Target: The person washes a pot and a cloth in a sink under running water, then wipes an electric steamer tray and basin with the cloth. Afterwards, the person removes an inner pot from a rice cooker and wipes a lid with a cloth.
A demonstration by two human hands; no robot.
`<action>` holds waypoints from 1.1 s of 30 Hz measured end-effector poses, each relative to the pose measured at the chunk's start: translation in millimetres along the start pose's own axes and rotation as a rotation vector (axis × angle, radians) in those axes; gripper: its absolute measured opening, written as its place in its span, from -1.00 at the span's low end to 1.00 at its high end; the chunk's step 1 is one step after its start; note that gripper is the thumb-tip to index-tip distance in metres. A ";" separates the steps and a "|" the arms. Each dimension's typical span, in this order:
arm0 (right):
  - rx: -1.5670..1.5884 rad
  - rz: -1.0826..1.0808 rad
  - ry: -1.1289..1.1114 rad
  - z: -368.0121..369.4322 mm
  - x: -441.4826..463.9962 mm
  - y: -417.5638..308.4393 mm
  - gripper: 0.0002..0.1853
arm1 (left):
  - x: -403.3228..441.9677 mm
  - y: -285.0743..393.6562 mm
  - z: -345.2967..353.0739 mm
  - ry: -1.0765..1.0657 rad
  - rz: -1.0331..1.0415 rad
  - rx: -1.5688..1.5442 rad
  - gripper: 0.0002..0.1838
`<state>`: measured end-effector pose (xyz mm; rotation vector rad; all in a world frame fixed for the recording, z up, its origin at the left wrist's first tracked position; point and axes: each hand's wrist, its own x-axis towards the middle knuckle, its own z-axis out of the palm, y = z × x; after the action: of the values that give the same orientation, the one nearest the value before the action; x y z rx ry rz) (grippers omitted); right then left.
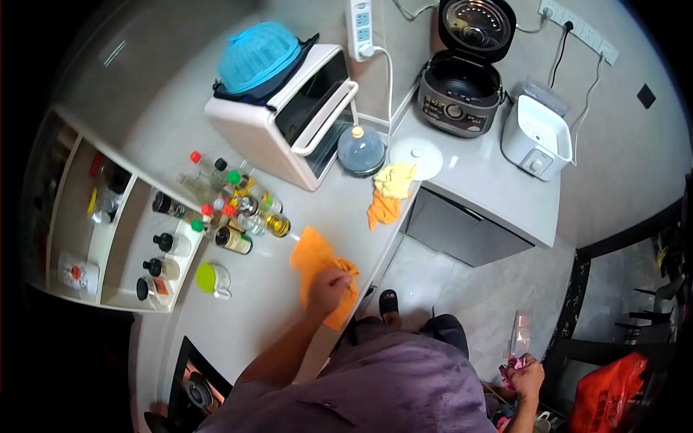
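My left hand [328, 290] presses down on the worktop, its fingers closed around an orange cloth [309, 249] that spreads out toward the bottles. Out to the right, over the floor, my right hand [527, 377] grips a crumpled pink cloth [510, 369]. Just beyond it shows a clear see-through object [521, 330]; whether the hand touches it I cannot tell. A yellow cloth [395, 180] and a second orange cloth [383, 211] lie bunched at the counter's inner corner. Left of my left hand stands a jug with a lime-green lid [208, 278].
Several sauce and oil bottles [249, 206] crowd the counter beside a white shelf [115, 245]. A toaster oven [289, 108] carries a blue mesh cover [260, 58]. Along the wall are a glass kettle [362, 153], an open rice cooker [462, 94] and a white appliance [535, 141]. A red bag [610, 390] sits lower right.
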<state>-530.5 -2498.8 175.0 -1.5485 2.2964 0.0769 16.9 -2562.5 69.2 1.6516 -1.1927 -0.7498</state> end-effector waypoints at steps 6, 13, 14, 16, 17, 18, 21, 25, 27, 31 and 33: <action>0.008 -0.055 -0.026 -14.7 74.3 1.7 -0.65 | 71.8 90.1 -59.1 -0.050 -0.355 -0.902 -0.73; -0.023 -0.115 0.033 -31.4 151.8 8.5 -0.63 | 71.1 112.5 -96.4 0.284 -0.220 -1.156 -0.60; -0.006 -0.142 0.062 -22.7 166.3 22.2 -0.63 | 71.1 109.1 -96.3 0.267 -0.232 -0.801 -0.67; 0.057 -0.198 0.054 -28.1 183.5 24.0 -0.64 | 72.9 85.4 -87.7 0.326 -0.320 -0.267 -0.73; 0.086 -0.219 0.048 -30.7 189.1 25.6 -0.65 | 73.4 86.1 -82.2 0.344 -0.369 -0.001 -0.75; 0.095 -0.256 0.079 -32.7 194.2 26.4 -0.67 | 74.9 87.0 -79.2 0.337 -0.280 0.096 -0.76; 0.001 -0.261 0.097 -49.1 202.1 16.9 -0.69 | 82.9 109.1 -67.3 0.340 -0.081 0.312 -0.75; 0.047 -0.295 0.070 -60.9 208.6 12.2 -0.73 | 104.7 127.6 -74.5 0.315 -0.239 -0.338 -0.80; 0.090 -0.232 0.022 -68.1 207.6 4.7 -0.75 | 106.3 145.4 -84.8 0.258 -0.173 -0.355 -0.79; 0.077 -0.240 0.029 -57.1 213.8 20.6 -0.77 | 104.4 188.3 -92.2 0.219 -0.057 -0.848 -0.76; 0.061 -0.267 0.024 -52.1 215.4 25.0 -0.78 | 107.6 191.4 -100.8 0.121 -0.099 -0.784 -0.75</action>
<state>-638.0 -2692.4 148.4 -1.8155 2.0674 -0.0811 70.2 -2647.8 288.9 1.0762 -0.6040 -1.0016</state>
